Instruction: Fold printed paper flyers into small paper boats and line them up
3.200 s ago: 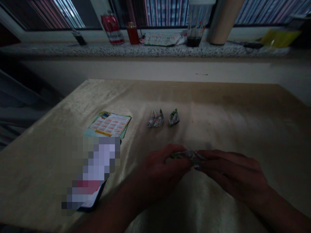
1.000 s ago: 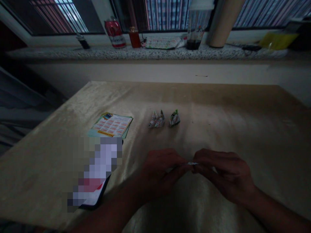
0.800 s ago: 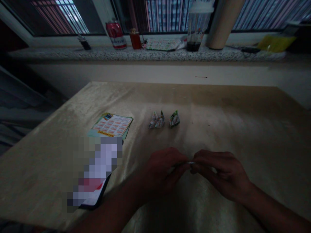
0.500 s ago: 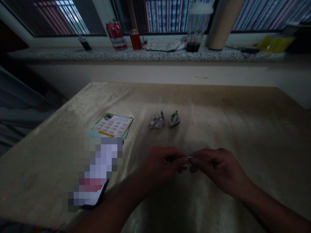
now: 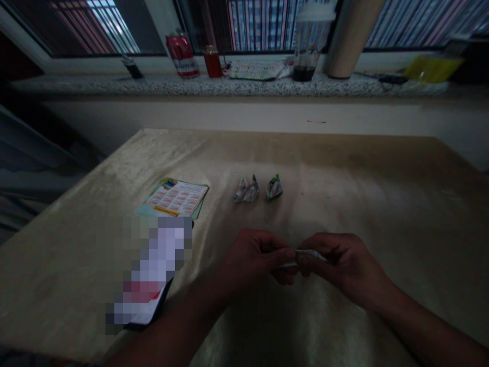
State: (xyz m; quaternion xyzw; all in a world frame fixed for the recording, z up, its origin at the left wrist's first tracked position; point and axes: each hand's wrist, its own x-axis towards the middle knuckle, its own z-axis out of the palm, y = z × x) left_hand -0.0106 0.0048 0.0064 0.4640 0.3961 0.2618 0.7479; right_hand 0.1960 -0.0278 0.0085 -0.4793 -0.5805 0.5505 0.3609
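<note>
Over the near middle of the table, my left hand [image 5: 263, 255] and my right hand [image 5: 336, 257] meet, fingertips almost touching. Both are closed in a pinch on one small piece of folded paper [image 5: 310, 252]. A pale strip of it shows between thumbs and fingers; the rest is hidden by my fingers. Beyond the hands stand small folded paper pieces with printed sides and pointed tips: a double-peaked one [image 5: 246, 189] and, just to its right, a single one [image 5: 274, 187] with green at its tip.
Left of my hands lie a phone [image 5: 147, 311] with a blurred screen and a stack of printed sheets [image 5: 179, 198]. Along the windowsill [image 5: 153, 87] stand a red can [image 5: 182, 55], a small red jar [image 5: 212, 62], a clear cup [image 5: 305, 48] with dark liquid and a tan cylinder [image 5: 353, 41].
The paper between my fingers has turned so that more of its pale face shows. My fingers have shifted slightly on it. The pieces on the table have stayed put.
</note>
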